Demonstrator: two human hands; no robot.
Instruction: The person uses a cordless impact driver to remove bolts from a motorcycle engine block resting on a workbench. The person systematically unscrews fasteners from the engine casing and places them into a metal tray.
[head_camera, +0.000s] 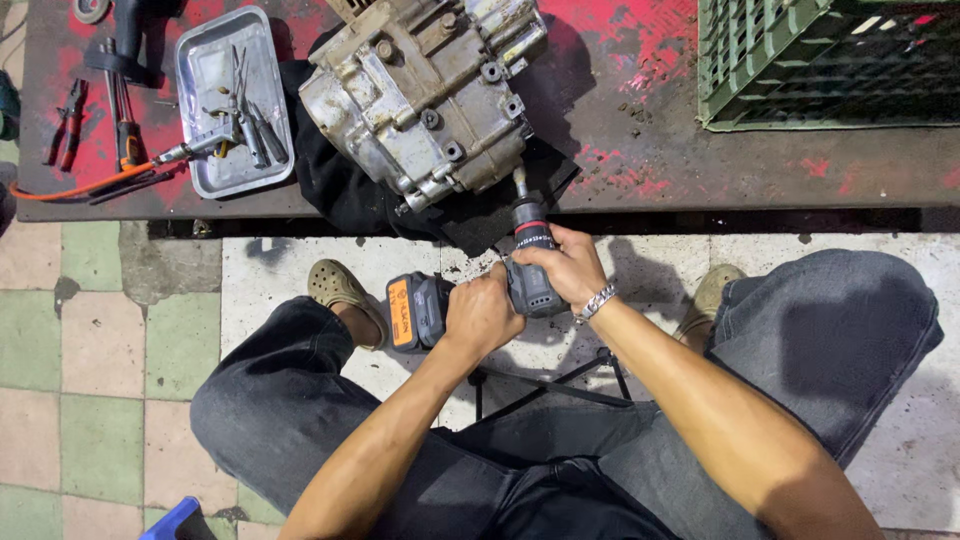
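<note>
Cordless drill (500, 280) at frame centre, just off the near edge of the counter (700, 150), nose pointing to 12 o'clock. Its bit meets the lower edge of the engine block (420, 90); exact contact point is too small to tell. Battery pack with an orange label sticks out toward 9 o'clock.

Both hands clamped on the drill, close together and touching. Left hand (480, 312) wraps the grip next to the battery. Right hand (565, 265) closes round the body behind the chuck; a metal wristband (597, 302) sits on that wrist.

Engine block: grey, grimy, lies tilted on a black cloth (340, 190) that hangs over the counter edge. Counter top is dark with red paint patches.

At 10 o'clock from the drill, a metal tray (205, 70) holding several hand tools. Further toward 9 o'clock, pliers (65, 120) and screwdrivers (125, 130) lie on the counter, with an orange hose (80, 188) running to the tray.

At 1 o'clock, well apart, a green plastic crate (830, 60).

Person is seated, dark jeans, knees spread, feet in tan clogs (340, 290) on a tiled floor (90, 320) of green and pale squares.
</note>
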